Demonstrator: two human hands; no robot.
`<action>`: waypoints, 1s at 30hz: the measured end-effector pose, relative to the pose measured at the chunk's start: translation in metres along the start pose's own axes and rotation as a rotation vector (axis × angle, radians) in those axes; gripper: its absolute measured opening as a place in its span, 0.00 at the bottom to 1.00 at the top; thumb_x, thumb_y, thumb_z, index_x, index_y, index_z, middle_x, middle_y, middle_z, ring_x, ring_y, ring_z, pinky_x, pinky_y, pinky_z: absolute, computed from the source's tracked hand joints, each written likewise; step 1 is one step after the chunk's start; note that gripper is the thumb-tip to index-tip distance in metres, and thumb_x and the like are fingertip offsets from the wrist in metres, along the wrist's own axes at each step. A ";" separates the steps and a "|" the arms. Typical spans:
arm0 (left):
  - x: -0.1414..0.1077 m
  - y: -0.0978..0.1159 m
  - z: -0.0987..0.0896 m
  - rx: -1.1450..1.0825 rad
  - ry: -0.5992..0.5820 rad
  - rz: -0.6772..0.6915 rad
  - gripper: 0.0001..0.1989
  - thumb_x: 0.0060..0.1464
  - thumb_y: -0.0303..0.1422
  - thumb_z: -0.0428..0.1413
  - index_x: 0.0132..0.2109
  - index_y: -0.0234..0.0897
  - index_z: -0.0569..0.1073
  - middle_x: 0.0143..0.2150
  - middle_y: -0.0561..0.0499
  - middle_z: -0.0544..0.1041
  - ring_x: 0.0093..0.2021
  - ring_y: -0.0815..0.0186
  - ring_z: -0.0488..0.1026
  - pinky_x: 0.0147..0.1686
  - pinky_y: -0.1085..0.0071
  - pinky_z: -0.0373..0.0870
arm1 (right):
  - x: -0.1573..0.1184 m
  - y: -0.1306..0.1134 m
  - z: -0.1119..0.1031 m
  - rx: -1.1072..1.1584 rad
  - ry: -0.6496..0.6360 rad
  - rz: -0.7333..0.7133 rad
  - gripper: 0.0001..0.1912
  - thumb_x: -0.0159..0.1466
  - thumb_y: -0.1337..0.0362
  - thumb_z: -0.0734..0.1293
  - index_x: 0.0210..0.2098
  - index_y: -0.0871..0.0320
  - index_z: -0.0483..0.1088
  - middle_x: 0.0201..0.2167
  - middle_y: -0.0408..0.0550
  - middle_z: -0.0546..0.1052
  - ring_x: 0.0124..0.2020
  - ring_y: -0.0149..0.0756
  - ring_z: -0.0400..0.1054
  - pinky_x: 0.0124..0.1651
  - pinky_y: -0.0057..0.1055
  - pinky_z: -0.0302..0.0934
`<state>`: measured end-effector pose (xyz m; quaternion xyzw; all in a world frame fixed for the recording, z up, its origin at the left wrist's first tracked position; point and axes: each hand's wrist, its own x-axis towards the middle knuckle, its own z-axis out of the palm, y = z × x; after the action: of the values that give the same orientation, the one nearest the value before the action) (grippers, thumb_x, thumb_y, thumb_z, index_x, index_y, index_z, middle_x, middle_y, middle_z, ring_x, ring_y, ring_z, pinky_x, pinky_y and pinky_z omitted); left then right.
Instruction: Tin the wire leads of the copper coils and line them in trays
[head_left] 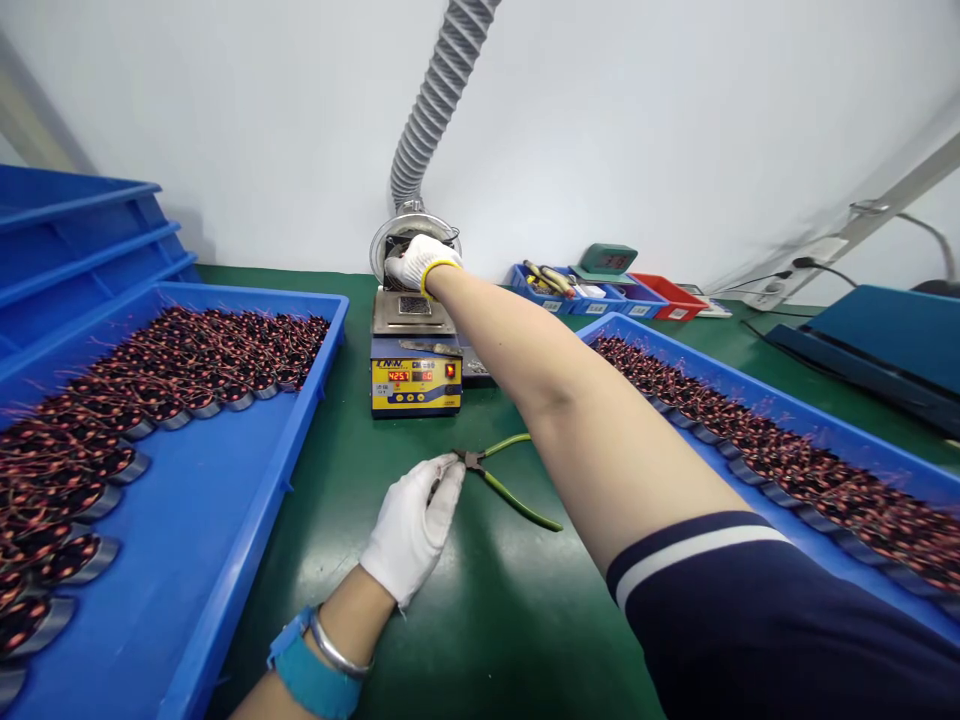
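Observation:
My left hand [416, 520], in a white glove, rests low over the green table, its fingers curled together around something dark that I cannot make out. Its fingertips are beside the head of green-handled pliers [517, 483], which lie with their handles spread. My right hand [422, 264], gloved in white with a yellow cuff, reaches forward to the metal opening under the grey hose [442, 95]. Its fingers are bent, and what they hold is hidden. Just below it stands a yellow and blue soldering unit [416, 385] with red lit digits and a metal top.
A blue tray [281, 470] on the left and another blue tray [795, 400] on the right hold rows of round parts with red wires. Stacked blue trays [82, 235] stand at the far left. Small blue bins and a red bin [671, 298] line the wall.

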<state>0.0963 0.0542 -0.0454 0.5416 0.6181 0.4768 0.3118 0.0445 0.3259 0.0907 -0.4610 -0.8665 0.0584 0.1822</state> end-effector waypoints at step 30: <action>0.001 -0.002 -0.001 -0.030 -0.020 -0.020 0.21 0.57 0.46 0.46 0.45 0.38 0.75 0.45 0.45 0.78 0.47 0.58 0.73 0.50 0.63 0.66 | -0.013 0.009 -0.034 0.132 0.083 -0.034 0.21 0.60 0.53 0.60 0.44 0.64 0.69 0.43 0.54 0.71 0.51 0.43 0.65 0.53 0.39 0.59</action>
<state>0.0949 0.0550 -0.0470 0.5353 0.6131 0.4776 0.3308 0.0706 0.3181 0.1166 -0.4352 -0.8602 0.0930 0.2490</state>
